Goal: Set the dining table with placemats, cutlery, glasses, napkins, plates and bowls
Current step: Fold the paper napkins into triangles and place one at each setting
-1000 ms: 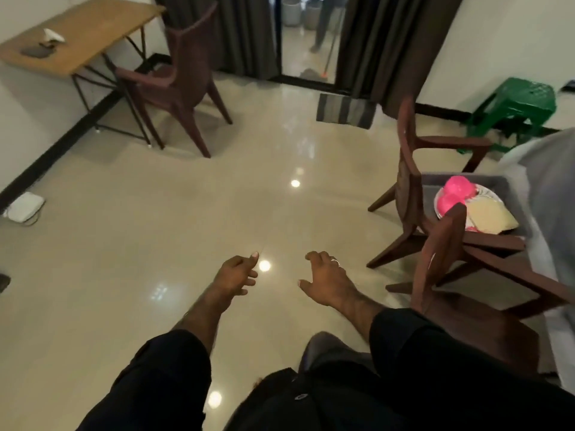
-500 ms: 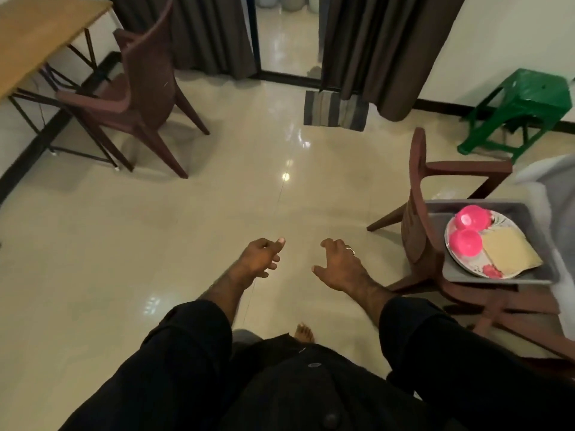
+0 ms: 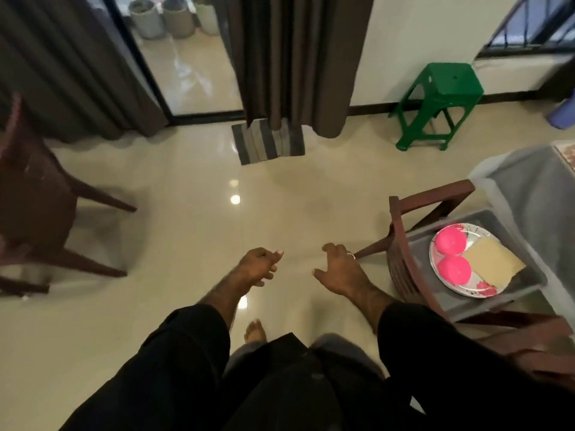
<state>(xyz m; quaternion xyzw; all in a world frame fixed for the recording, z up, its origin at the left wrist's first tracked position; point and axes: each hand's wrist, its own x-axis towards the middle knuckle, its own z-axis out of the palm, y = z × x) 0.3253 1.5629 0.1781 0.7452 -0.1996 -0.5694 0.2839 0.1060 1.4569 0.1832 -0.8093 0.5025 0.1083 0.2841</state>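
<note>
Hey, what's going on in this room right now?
A person in black sleeves is standing on the tiled floor with both hands out in front, holding nothing. The left hand and right hand hang loosely curled. To their right, a grey tray sits on a brown chair, carrying a plate with two pink bowls and a beige napkin. Nothing has been picked up yet.

A home's living room: glossy tiled floor (image 3: 155, 306), dark curtains (image 3: 295, 57) and striped doormat (image 3: 267, 143) beyond the hands, green plastic stool (image 3: 441, 94) far right.
</note>
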